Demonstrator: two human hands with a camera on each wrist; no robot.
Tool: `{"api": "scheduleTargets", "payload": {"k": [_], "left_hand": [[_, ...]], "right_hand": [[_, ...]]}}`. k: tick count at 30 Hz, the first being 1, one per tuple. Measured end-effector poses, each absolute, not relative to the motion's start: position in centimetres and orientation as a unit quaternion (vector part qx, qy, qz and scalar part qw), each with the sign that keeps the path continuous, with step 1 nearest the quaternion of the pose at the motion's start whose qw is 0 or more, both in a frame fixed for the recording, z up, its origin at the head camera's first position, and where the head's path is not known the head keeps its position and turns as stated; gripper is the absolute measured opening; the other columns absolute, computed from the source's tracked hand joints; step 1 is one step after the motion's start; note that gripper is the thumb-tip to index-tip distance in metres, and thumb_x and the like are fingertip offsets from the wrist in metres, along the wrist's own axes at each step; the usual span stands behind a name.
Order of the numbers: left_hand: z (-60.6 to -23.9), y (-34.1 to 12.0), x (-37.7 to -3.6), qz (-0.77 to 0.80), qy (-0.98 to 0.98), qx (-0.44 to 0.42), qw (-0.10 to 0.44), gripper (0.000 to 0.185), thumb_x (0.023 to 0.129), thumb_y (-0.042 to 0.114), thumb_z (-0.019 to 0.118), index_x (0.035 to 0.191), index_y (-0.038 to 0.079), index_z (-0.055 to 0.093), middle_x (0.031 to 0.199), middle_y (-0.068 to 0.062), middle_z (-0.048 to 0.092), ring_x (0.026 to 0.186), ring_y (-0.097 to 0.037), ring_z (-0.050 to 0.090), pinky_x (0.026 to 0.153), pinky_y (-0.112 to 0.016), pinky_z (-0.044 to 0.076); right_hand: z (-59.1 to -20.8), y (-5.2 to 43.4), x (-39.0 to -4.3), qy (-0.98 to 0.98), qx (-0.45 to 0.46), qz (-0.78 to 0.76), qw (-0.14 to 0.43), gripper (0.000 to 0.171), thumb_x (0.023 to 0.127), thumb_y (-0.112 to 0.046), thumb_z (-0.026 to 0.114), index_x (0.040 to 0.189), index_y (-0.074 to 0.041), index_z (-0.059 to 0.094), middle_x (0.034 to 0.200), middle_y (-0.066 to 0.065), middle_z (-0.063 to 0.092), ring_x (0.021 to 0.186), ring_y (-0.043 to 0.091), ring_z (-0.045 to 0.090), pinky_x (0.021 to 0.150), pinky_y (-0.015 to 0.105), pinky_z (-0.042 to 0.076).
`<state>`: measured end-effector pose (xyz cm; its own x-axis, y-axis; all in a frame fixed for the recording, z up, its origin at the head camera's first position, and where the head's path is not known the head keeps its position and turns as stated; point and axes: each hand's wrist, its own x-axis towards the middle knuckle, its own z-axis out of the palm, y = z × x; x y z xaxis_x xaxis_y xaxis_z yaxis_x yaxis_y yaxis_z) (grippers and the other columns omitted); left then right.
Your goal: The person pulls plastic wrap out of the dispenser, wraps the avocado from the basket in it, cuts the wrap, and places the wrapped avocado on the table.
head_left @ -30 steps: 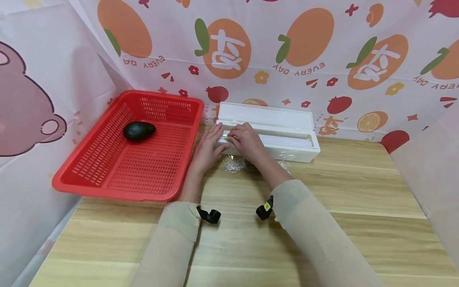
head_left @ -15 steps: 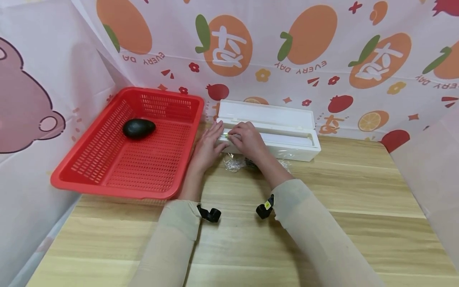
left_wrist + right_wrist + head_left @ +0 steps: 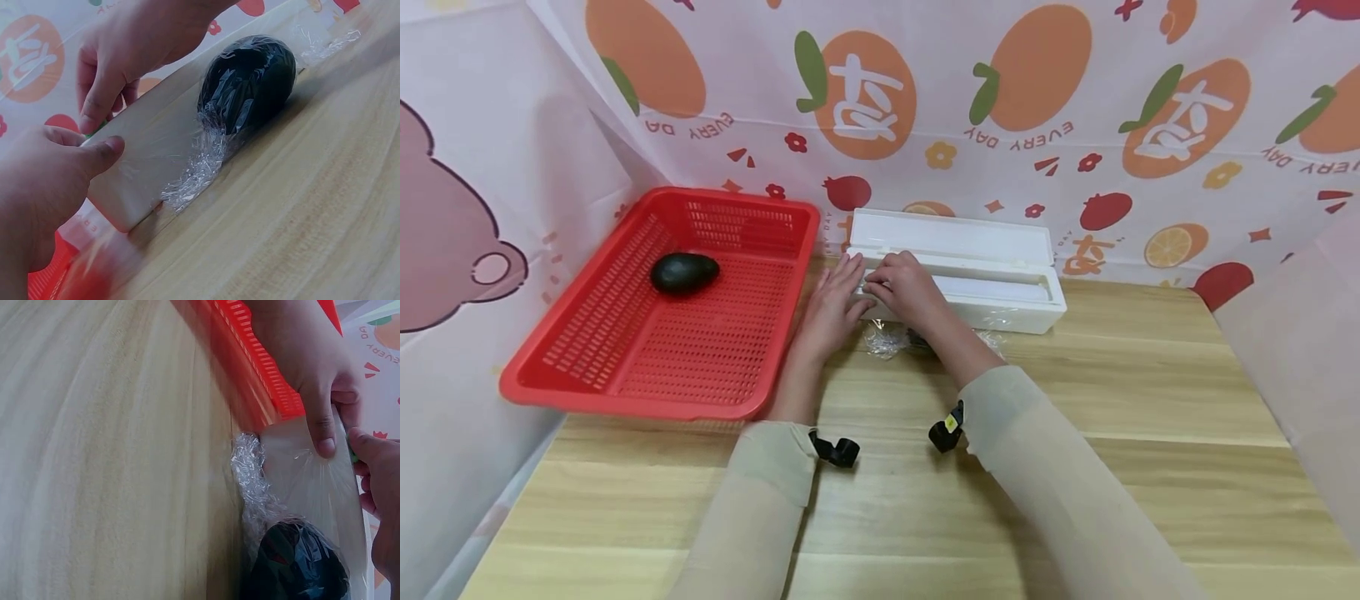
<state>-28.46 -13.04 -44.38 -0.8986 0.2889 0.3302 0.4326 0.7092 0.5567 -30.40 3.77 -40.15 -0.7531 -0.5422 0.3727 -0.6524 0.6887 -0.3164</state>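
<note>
Red basket (image 3: 625, 333) sits at the counter's (image 3: 1112, 433) left edge and holds one bare avocado (image 3: 683, 272). Right of it, the left hand (image 3: 831, 304) braces the left end of the white dispenser (image 3: 1000, 287), thumb pressed flat on its front face, fingers mostly straight. The right hand (image 3: 906, 287), just beside, pinches the film (image 3: 312, 481) at the cutter edge. The dispenser's long axis runs left to right along the backdrop. The wrapped avocado (image 3: 250, 81) lies against the dispenser's front, directly under the right wrist, nearer the right hand.
</note>
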Motion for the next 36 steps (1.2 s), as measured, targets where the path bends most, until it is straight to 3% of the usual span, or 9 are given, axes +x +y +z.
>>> {"api": "scheduleTargets", "payload": {"k": [5,30,36], "left_hand": [[-44.4,-13.1,-28.4,-0.331,-0.918,-0.193,0.107,0.067,0.093,0.023,0.068,0.151,0.005,0.036,0.16,-0.006,0.03,0.152,-0.021,0.016,0.123,-0.049,0.011],[-44.6,-13.1,-28.5,-0.361,-0.908,-0.178,0.119,0.067,0.09,0.023,0.071,0.149,0.007,0.041,0.159,-0.004,0.033,0.15,-0.022,0.023,0.123,-0.048,0.012],[-44.5,-13.2,-28.5,-0.362,-0.906,-0.182,0.12,0.067,0.09,0.021,0.071,0.149,0.007,0.041,0.159,-0.004,0.033,0.15,-0.021,0.022,0.123,-0.048,0.012]], "right_hand": [[-40.0,3.8,-30.6,-0.912,0.337,0.205,0.112,0.024,0.095,-0.023,0.066,0.109,-0.006,0.076,0.1,0.009,0.068,0.097,0.026,0.056,0.088,0.033,0.048],[-40.6,4.8,-30.9,-0.905,0.31,0.276,0.088,0.02,0.095,-0.021,0.066,0.103,-0.006,0.077,0.099,0.007,0.067,0.095,0.024,0.053,0.083,0.034,0.047],[-40.3,5.1,-30.8,-0.907,0.315,0.266,0.089,0.021,0.095,-0.022,0.065,0.104,-0.006,0.076,0.1,0.007,0.068,0.097,0.024,0.054,0.087,0.034,0.047]]}}
